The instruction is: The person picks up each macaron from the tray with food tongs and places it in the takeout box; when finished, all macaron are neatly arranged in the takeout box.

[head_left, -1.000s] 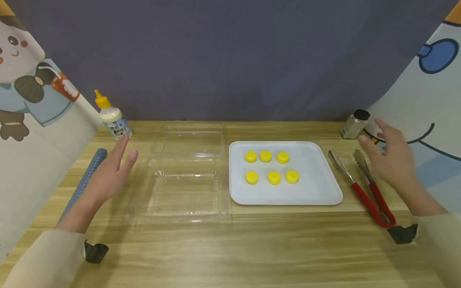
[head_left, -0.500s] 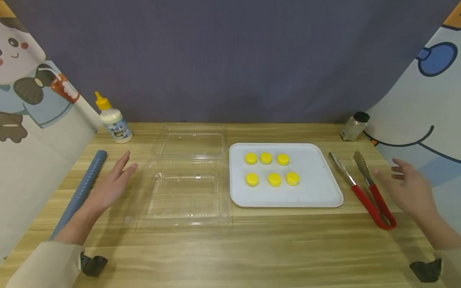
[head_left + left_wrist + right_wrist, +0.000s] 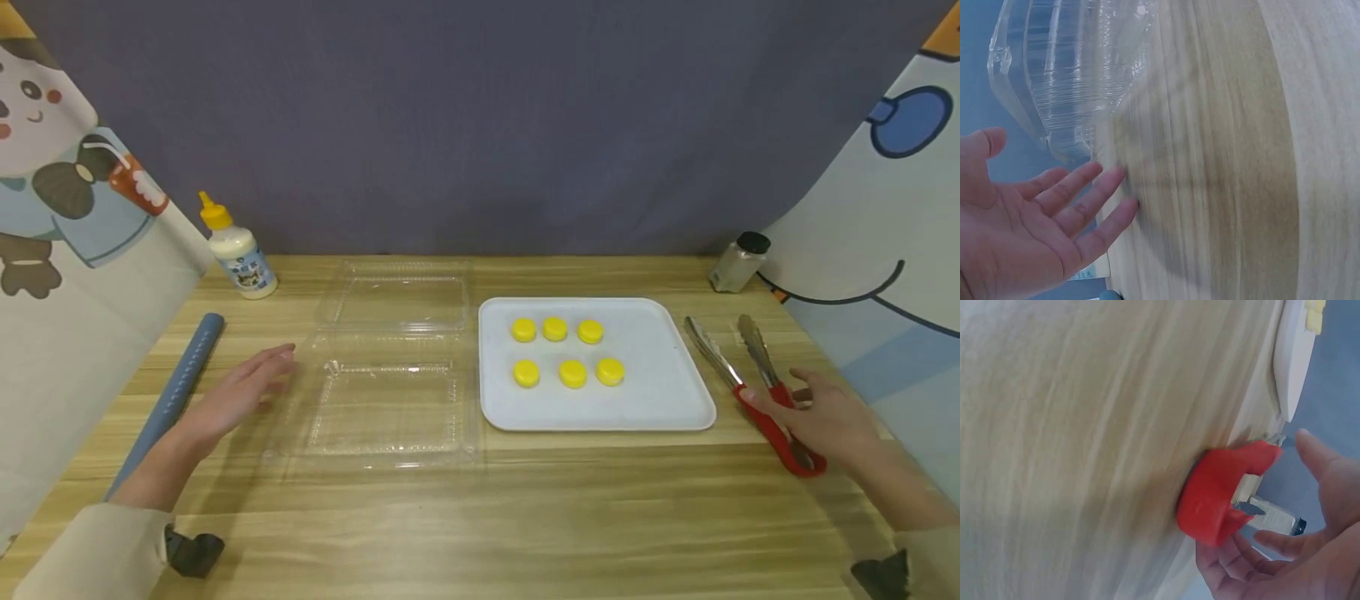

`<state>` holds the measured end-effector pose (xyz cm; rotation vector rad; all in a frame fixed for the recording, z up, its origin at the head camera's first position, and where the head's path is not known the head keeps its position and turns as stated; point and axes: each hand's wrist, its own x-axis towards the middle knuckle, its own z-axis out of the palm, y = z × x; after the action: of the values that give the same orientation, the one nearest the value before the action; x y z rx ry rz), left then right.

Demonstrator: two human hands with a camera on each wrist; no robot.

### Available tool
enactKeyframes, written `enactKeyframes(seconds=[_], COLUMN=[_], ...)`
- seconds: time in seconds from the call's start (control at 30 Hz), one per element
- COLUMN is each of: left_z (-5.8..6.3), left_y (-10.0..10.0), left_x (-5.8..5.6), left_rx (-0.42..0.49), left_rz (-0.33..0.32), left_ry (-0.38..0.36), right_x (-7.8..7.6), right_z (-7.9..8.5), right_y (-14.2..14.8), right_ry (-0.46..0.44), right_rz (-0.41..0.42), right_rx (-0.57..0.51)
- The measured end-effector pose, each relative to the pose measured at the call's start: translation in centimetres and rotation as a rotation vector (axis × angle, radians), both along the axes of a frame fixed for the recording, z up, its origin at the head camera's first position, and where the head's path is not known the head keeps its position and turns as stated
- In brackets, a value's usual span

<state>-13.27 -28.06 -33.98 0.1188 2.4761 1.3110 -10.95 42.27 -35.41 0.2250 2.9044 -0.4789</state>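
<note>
My right hand [image 3: 832,421] is at the red-handled metal tongs [image 3: 772,425] lying spread on the table. Its thumb is over the left handle and its fingers are by the right one. Seen from the right wrist, the thumb [image 3: 1319,453] stands apart from the red handle [image 3: 1210,494], and the fingers lie beside its other side; firm contact cannot be told. Hovering with loosely extended fingers, my left hand [image 3: 232,400] holds nothing, just left of the clear plastic clamshell box [image 3: 382,404], whose lid lies folded back. A white tray [image 3: 667,392] bears several yellow macaron-like rounds [image 3: 572,373].
Back left stands a squeeze bottle [image 3: 243,262] with a yellow nozzle cap. A blue-grey rolled item, perhaps a rolling pin [image 3: 168,400], lies along the left side. A small black-lidded jar [image 3: 738,262] tilts at the back right. A dark curtain [image 3: 480,125] closes the rear.
My right hand has come down from near the jar, swung outward, then moved in to the tongs. The left hand has drawn back from the bottle and lowered toward the box's left edge.
</note>
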Motion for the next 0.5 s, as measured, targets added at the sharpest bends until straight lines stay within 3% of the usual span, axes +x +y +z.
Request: enactKeyframes(seconds=[0.2,0.5], left_z=[-0.14,-0.04], left_y=[-0.09,0.45], left_x=[0.12,-0.14], left_rx=[0.028,0.083], left_rz=[-0.039,-0.089], left_ry=[0.013,-0.024], right_x=[-0.44,-0.59], right_z=[-0.51,-0.96], right_y=[-0.36,0.24], right_ry=[-0.035,-0.107], right_rz=[0.038,0.026], right_rx=[0.011,0.053])
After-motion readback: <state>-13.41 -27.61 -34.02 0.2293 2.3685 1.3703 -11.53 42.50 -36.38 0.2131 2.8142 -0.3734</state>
